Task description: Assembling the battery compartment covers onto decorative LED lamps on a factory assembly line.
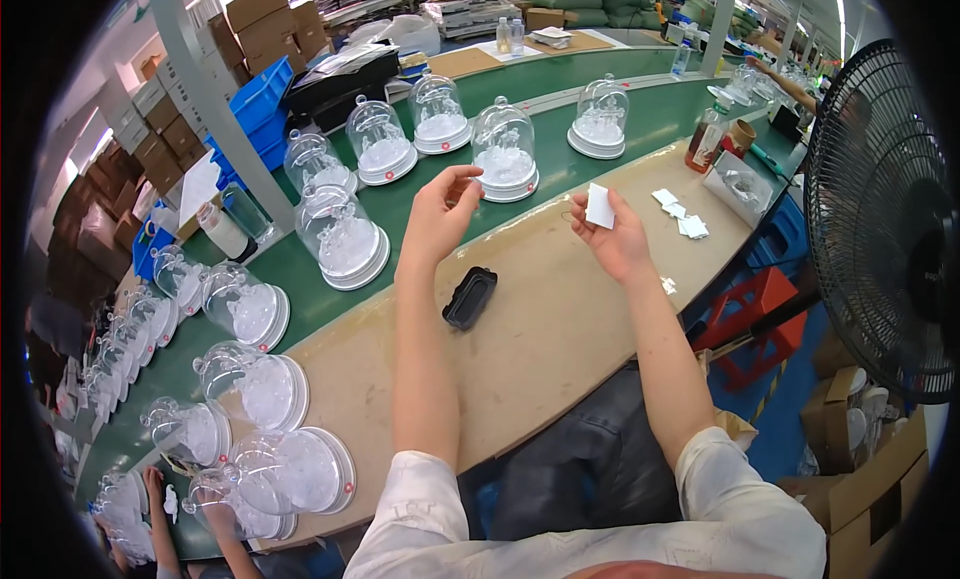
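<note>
My right hand is closed on a small white card, held upright above the tan work board. A thin loop shows beside its fingertips, too fine to make out. My left hand is raised with half-curled fingers, thumb and index a little apart, and nothing visible between them. Just beyond its fingertips stands a clear dome on a white base, with a whitish figure inside. I cannot tell whether the fingers touch it. Between my forearms lies a black oblong case.
More clear domes line the green conveyor. Loose white cards and a bottle of reddish liquid lie to the right, near a black fan. Another person's hands work among domes at lower left. Blue bins stand behind.
</note>
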The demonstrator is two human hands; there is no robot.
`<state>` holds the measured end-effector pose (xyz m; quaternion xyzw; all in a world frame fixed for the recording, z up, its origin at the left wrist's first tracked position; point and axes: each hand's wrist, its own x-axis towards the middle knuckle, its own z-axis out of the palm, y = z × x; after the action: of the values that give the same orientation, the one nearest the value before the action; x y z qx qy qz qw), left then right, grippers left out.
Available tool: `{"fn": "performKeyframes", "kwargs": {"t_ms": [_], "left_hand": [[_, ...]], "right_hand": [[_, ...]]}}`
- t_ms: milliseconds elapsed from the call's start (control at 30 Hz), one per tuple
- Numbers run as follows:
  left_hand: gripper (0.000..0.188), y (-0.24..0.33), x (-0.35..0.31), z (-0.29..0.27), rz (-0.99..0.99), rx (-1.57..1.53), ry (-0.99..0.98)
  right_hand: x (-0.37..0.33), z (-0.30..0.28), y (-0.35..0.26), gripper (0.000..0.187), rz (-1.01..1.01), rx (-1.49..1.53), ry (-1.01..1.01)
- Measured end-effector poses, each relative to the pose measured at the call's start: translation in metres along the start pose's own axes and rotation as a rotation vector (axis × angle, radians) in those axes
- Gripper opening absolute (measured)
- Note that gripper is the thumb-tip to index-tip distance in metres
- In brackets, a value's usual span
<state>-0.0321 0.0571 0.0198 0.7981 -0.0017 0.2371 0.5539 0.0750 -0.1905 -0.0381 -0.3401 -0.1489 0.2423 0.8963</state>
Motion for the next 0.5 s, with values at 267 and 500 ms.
{"fn": "performKeyframes", "kwargs": {"t_ms": [267, 500], "left_hand": [[0.026, 0.021, -0.006, 0.034, 0.061, -0.055, -0.166], [0.041, 0.026, -0.022, 0.078, 0.169, 0.119, -0.394]], "right_hand": [[-0.003, 0.006, 0.011, 0.03, 0.118, -0.078, 0.039], [-0.002, 0.024, 0.048, 0.023, 0.114, -0.198, 0.155]]}}
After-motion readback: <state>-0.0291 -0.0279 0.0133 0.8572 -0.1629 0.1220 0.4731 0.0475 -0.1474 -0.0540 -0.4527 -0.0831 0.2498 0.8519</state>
